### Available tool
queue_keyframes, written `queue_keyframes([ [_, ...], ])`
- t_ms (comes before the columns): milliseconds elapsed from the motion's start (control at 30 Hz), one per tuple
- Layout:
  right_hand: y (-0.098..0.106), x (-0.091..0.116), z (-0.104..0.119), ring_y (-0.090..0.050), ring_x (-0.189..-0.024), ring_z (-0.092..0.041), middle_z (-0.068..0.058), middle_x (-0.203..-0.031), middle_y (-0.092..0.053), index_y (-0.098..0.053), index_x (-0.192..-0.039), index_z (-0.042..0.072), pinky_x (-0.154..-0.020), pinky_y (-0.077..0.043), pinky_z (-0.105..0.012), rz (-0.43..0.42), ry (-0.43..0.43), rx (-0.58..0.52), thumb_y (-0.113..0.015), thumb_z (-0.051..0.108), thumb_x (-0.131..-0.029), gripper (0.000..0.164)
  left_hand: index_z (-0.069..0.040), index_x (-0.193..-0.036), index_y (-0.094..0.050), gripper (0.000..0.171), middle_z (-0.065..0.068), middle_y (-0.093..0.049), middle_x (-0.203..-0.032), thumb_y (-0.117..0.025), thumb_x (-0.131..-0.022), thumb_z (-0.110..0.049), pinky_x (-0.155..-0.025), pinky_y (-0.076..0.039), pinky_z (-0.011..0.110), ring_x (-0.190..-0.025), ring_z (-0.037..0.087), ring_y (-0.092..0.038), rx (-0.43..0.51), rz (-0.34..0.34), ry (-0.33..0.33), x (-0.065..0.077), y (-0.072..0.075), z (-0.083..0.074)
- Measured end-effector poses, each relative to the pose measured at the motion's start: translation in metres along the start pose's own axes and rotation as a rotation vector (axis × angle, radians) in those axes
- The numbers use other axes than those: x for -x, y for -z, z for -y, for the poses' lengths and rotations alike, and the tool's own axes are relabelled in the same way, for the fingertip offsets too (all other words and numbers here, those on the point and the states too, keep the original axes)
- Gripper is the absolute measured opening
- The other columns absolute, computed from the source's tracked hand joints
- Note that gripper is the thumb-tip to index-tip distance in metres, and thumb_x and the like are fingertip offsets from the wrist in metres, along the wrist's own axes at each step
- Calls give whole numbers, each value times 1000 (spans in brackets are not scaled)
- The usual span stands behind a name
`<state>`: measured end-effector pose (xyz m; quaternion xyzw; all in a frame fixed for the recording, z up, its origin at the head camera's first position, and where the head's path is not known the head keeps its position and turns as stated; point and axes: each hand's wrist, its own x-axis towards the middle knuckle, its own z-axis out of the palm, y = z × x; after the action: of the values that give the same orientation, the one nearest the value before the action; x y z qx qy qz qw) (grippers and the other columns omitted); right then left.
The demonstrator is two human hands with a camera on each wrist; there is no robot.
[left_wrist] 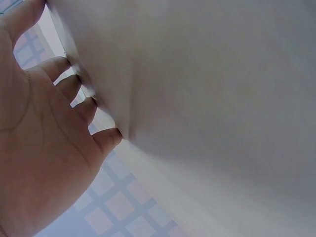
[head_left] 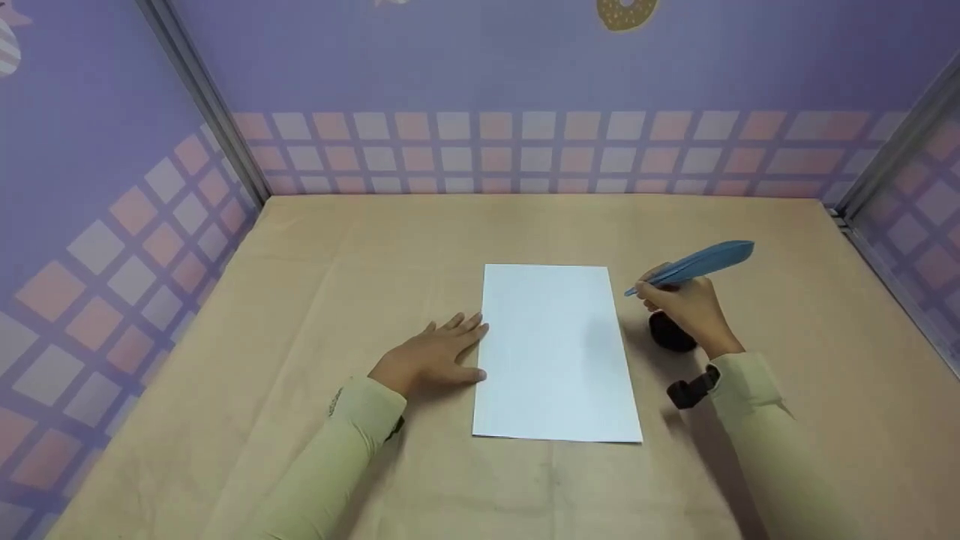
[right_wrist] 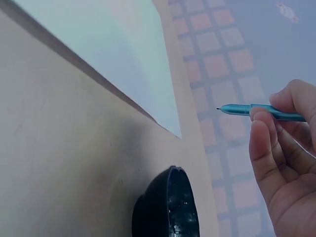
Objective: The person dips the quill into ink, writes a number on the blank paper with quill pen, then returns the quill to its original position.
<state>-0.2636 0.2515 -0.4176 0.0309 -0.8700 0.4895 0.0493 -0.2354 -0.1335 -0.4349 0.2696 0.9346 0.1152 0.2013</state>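
A white sheet of paper (head_left: pixel 551 352) lies on the cloth-covered table. My left hand (head_left: pixel 435 356) rests at its left edge, fingers spread, with thumb and fingertips touching the border. In the left wrist view the palm of the left hand (left_wrist: pixel 49 133) shows, its fingertips pressed down along the surface. My right hand (head_left: pixel 686 304) pinches a blue feather pen (head_left: pixel 705 261) above the table, right of the paper. The right wrist view shows the pen's teal barrel (right_wrist: pixel 237 109) between thumb and fingers of the right hand (right_wrist: pixel 291 163), its dark tip apart from the paper.
A small black bowl-like holder (head_left: pixel 671 332) stands under the right hand, beside the paper; its glossy inside (right_wrist: pixel 182 207) shows in the right wrist view. Checked purple panels (head_left: pixel 495 150) rise at the back and sides. A dark band (head_left: pixel 691 388) sits at the right wrist.
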Motion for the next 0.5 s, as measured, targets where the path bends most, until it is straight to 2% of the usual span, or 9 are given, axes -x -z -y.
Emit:
queue_keyframes([
  [167,-8,-6,0,-70,-76,-20,4,-81,-70,-70,-101,6,-72,-58,-30,-4,21,0,-66,35,-90,31,-22,-156,-15,80,-4,-6,-163,-51,-93,-56,-121,-6,52,-151,21,-2,-2,5,8,-1,0,0],
  [367,-20,-12,2,-71,-81,-26,-4,-87,-71,-70,-102,4,-71,-56,-22,-2,6,-11,-65,31,-90,30,-22,-156,-14,80,-4,-6,-163,-51,-93,-56,-121,-5,52,-151,21,-2,-6,4,9,-1,1,-1],
  [500,-28,-15,5,-70,-83,-25,-8,-91,-71,-70,-103,3,-77,-58,-30,-2,-20,-18,-64,31,-91,31,-23,-156,-14,81,-6,-5,-163,-51,-92,-57,-121,-6,51,-151,20,-1,-5,4,14,-1,0,0],
])
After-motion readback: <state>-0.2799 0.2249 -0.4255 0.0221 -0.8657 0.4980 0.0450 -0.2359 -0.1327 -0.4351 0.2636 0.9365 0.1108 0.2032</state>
